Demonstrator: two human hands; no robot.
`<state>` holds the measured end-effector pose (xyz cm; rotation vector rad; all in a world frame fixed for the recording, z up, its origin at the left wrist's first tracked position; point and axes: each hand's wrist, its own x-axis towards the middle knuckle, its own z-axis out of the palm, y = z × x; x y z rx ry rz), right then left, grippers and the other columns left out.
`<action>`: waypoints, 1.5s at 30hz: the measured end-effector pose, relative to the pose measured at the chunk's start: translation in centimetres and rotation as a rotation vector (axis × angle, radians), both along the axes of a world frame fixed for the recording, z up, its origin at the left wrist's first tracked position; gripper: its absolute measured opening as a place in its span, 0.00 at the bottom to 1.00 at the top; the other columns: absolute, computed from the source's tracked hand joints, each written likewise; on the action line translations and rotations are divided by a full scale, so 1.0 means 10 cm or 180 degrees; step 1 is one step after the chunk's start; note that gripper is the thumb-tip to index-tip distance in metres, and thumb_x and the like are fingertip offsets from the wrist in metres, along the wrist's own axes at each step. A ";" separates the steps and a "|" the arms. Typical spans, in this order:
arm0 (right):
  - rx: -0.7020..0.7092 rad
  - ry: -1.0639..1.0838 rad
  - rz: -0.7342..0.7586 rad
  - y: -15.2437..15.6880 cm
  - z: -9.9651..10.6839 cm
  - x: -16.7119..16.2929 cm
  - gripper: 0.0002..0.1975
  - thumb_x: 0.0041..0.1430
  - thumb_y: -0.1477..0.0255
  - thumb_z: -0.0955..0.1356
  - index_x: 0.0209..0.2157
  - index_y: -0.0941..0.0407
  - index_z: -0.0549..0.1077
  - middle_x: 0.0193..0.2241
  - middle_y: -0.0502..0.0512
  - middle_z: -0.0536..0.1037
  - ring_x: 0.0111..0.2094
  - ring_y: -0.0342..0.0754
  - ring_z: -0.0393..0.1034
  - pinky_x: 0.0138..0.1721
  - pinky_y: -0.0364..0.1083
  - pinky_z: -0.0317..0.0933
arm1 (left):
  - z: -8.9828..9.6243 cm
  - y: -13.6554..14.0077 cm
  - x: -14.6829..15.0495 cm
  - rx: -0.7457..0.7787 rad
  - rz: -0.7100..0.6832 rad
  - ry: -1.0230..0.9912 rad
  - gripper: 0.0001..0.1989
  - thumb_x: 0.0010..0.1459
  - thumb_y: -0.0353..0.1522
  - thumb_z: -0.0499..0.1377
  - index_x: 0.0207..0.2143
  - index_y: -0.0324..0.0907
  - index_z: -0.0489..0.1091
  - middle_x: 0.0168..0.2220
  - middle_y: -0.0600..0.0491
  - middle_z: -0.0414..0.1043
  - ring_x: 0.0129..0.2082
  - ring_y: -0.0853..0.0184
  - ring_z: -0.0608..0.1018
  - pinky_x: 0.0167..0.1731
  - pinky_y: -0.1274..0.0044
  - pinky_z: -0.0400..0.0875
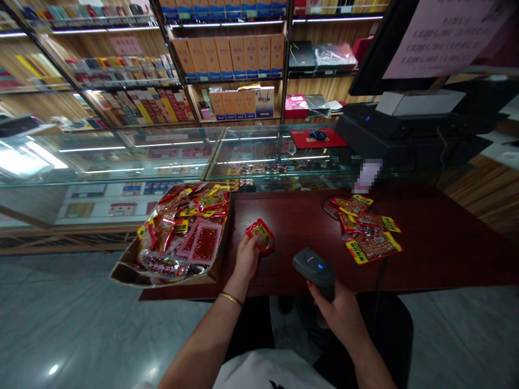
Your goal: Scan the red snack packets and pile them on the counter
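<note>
Pinched in my left hand (246, 259) is a small red snack packet (263, 237), held just above the dark red wooden counter (292, 210). My right hand (338, 310) is wrapped round the handle of a black barcode scanner (314, 267) with a blue light on top. The scanner's head points left, toward the packet, with a gap between them. To the left of my left hand stands an open cardboard box (219, 273) full of red and yellow snack packets (205, 240). Another group of packets (371, 246) lies loosely piled on the counter, right of the scanner.
A glass display case (170, 146) runs behind the counter, with a red mouse pad (300, 141) and black mouse (317, 134) on it. A monitor (379, 43) and dark register equipment (409, 135) stand at the right. Shelves of boxed goods (231, 56) line the back.
</note>
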<state>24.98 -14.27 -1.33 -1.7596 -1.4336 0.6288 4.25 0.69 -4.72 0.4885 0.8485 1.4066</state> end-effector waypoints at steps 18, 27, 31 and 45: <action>-0.0173 -0.0136 0.0317 0.01 0.01 -0.05 0.16 0.61 0.60 0.67 0.43 0.55 0.80 0.35 0.59 0.86 0.38 0.58 0.82 0.43 0.50 0.72 | -0.04 0.05 0.02 -0.0081 0.0028 0.0081 0.21 0.42 0.35 0.72 0.39 0.41 0.73 0.35 0.51 0.80 0.39 0.59 0.81 0.47 0.67 0.72; -0.0159 -0.0135 0.0269 0.03 0.02 -0.06 0.16 0.60 0.61 0.67 0.44 0.53 0.81 0.38 0.58 0.86 0.43 0.59 0.82 0.47 0.53 0.71 | 0.04 0.00 -0.02 -0.0055 -0.0197 0.0127 0.22 0.46 0.36 0.70 0.44 0.41 0.73 0.38 0.50 0.80 0.36 0.62 0.81 0.45 0.67 0.73; -0.0065 0.0041 0.0218 0.03 0.04 -0.05 0.15 0.59 0.63 0.68 0.44 0.54 0.80 0.40 0.58 0.86 0.43 0.58 0.82 0.47 0.50 0.72 | 0.05 -0.02 0.02 -0.0113 -0.0009 0.0219 0.20 0.46 0.36 0.69 0.42 0.40 0.73 0.38 0.51 0.80 0.36 0.65 0.81 0.43 0.72 0.74; 0.0103 0.0463 -0.0996 -0.26 0.08 0.41 0.21 0.57 0.51 0.69 0.35 0.55 0.80 0.26 0.58 0.84 0.28 0.57 0.81 0.30 0.48 0.72 | 0.50 0.43 2.07 -0.0669 -0.2170 0.0382 0.05 0.55 0.30 0.63 0.33 0.38 0.71 0.32 0.47 0.77 0.28 0.69 0.79 0.35 0.75 0.77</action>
